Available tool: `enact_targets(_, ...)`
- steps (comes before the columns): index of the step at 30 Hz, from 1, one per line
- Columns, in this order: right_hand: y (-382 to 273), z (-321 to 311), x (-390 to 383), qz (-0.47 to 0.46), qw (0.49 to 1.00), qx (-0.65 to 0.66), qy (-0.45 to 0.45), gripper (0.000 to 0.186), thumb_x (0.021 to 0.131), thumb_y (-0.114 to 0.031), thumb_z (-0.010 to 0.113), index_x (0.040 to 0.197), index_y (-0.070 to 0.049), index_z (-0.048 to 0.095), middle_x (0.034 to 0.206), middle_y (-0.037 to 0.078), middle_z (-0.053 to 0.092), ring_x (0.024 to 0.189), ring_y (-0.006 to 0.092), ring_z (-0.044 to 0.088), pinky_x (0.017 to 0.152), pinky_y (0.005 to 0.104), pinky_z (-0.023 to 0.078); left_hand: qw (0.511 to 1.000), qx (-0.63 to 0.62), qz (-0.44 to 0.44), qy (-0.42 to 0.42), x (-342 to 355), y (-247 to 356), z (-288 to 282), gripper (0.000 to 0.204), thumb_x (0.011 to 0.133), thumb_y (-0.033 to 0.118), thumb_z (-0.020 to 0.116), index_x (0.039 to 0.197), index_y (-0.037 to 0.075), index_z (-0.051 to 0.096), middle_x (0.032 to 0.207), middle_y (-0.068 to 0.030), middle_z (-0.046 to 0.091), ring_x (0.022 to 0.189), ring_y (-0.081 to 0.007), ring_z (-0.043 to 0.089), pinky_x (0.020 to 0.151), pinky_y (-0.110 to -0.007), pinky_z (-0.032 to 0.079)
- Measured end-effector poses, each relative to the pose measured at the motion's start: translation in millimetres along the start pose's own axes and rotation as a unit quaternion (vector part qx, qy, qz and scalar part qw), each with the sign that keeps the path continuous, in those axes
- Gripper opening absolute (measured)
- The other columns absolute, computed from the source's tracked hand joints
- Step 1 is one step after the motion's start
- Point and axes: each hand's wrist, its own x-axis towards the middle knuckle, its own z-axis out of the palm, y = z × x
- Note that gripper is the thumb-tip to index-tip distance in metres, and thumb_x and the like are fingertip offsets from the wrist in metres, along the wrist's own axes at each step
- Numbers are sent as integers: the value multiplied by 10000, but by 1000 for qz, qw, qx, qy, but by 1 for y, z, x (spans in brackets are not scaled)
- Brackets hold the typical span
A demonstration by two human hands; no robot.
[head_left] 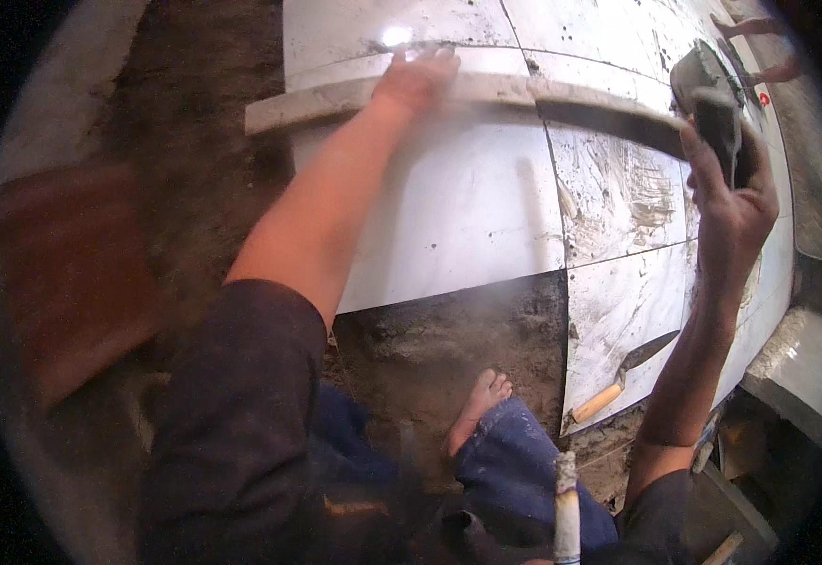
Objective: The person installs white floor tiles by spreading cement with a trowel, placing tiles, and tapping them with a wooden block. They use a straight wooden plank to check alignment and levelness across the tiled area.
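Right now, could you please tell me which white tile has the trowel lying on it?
The near tile just right of the bare earth: it alone carries the trowel, unlike the tiles under the long bar.

The left hand point(420, 77) lies over a bar point(312, 108) across tiles point(467, 207). The right hand point(733, 205) grips a dark tool point(715, 118)

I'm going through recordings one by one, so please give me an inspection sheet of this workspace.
Surface: white tiles, some smeared with dirt; dark ground beside them.
Job's things: long bar across the tiles; dark tool, kind unclear.
Clutter: trowel lying on a tile; reddish-brown sheet at left.
Hands: left hand on the bar, grip unclear; right hand closed around the dark tool, near the bar's right end.
Cables: nothing seen.
Surroundings: part of another person at upper right; cigarette close to the camera.
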Motion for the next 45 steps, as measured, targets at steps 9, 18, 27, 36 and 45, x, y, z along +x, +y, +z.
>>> enact_targets(9,-134,35,83,126,908,287,-278,321,801,-122,671,1071,51,686,921,124,720,861,211,683,795,304,534,998,22,-34,-46,14,-5,17,945,766,792,586,1354,56,512,1419,-122,559,1344,-272,504,1080,-614,338)
enact_targets(18,-65,86,105,40,989,39,-133,420,811,-175,662,1148,76,667,1004,178,722,959,253,681,895,355,514,991,32,-54,-117,20,2,3,1031,760,822,560,1420,36,458,1472,-143,502,1378,-269,467,1118,-635,302)
enact_targets(27,22,-24,-25,186,980,43,-62,418,833,-202,733,1174,23,644,975,119,690,835,184,625,739,286,501,983,39,-77,-160,21,21,-4,1120,765,678,713,1468,-102,323,1408,-257,519,1281,-354,547,1070,-440,451)
enact_targets(36,57,-111,-206,316,946,-29,69,349,912,-262,741,1182,-53,668,908,5,684,686,37,571,609,179,443,963,169,177,-111,-45,111,46,790,973,657,381,1575,156,274,1643,-50,251,1491,-220,299,1177,-680,66)
enact_targets(45,57,-122,-292,425,882,70,190,286,944,-212,695,1140,-9,652,867,13,670,663,50,568,586,196,457,948,-104,289,-82,-95,251,83,698,990,572,434,1514,113,393,1586,-111,369,1492,-303,289,1161,-688,95)
